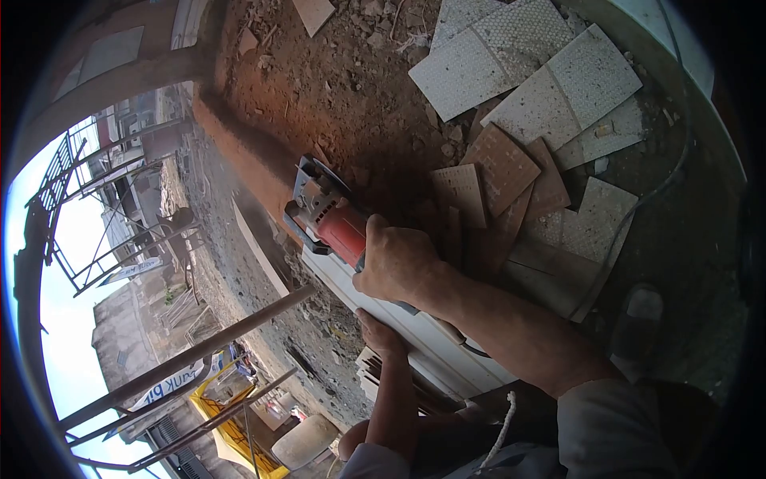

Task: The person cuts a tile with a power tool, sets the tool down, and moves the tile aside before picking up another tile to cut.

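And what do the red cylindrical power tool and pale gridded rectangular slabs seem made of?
Red cylindrical power tool: body probably satin plastic, from its smooth, even colour; grey head likely metal, from its dull look. Pale gridded rectangular slabs: likely ceramic, matt, from chalky, moulded faces.

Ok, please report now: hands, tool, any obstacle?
Right hand gripping red power tool. Left hand at edge of white panel. Tool at panel's far end. Loose tiles alongside, apparently not blocking.
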Tool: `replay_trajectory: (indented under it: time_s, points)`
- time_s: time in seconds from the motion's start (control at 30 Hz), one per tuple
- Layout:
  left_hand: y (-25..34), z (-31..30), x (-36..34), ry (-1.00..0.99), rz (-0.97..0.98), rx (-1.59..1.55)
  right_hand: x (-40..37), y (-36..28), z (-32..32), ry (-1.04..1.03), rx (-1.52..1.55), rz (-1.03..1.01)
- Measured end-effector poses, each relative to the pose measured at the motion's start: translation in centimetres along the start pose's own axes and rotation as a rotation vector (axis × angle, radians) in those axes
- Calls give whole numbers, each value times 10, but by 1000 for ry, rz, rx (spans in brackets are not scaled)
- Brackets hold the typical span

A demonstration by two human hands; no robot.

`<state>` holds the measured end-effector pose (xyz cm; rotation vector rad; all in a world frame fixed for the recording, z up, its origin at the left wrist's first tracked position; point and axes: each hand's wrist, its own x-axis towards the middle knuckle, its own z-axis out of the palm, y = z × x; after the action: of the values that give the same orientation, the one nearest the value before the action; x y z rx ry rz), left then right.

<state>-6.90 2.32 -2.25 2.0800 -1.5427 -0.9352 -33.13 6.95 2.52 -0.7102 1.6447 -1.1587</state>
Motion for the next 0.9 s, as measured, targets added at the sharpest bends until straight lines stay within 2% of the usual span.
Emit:
replay_trajectory:
  time_s: [0.17,0.27,0.5,0.57,0.7,0.77,0.9]
  points:
    - [-1,0,0,-28,94,23,3,-2,-2,-8,17,-1]
    - [9,6,-12,41,13,113,12,-2,0,-36,-14,3]
    - [2,7,-11,64,52,33,15,-7,2,-47,-88,6]
    - [2,6,-8,93,9,110,13,-9,3,-29,-101,-8]
    - [9,4,-12,88,-26,136,12,-18,8,9,-208,12]
    - [8,2,-14,100,20,207,9,-25,14,36,-273,-3]
    - [17,1,-21,135,-30,347,15,-36,36,162,-574,84]
